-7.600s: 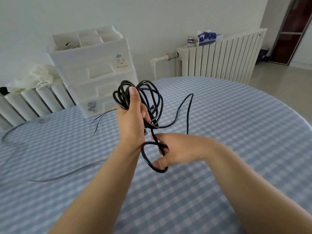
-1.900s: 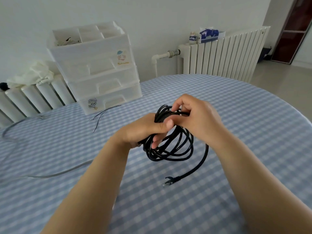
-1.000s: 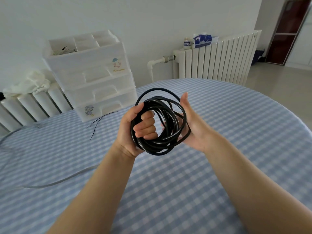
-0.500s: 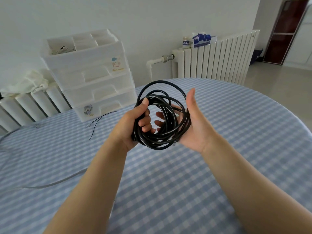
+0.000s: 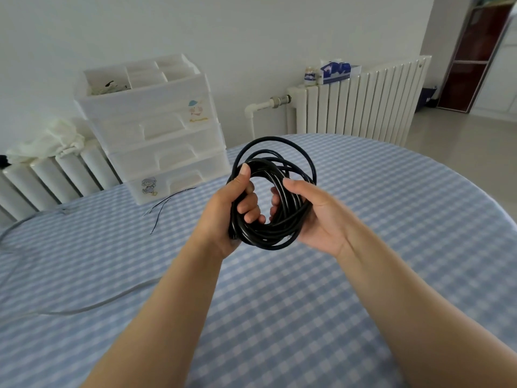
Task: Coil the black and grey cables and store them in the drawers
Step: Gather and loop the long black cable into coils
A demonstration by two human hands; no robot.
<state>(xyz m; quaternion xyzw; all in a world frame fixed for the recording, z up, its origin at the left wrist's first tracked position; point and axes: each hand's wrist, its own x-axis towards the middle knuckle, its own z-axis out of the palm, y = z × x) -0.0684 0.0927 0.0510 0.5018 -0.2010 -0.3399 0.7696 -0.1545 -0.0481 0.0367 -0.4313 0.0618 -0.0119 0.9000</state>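
Observation:
The black cable is wound into a round coil, held in the air above the table between both hands. My left hand grips the coil's left side, thumb on top and fingers curled through the middle. My right hand grips the right side, fingers wrapped round the strands. The grey cable lies loose on the checked tablecloth at the left, running toward the table's left edge. The white drawer unit stands at the back left of the table with its drawers closed.
Thin dark wires lie on the cloth in front of the drawer unit. The round table has a blue checked cloth. Radiators stand behind it, one on the right with a tissue box on top.
My right hand, flat against the coil half a second ago, has curled its fingers round the right side. The coil has tilted a little and stays between both hands.

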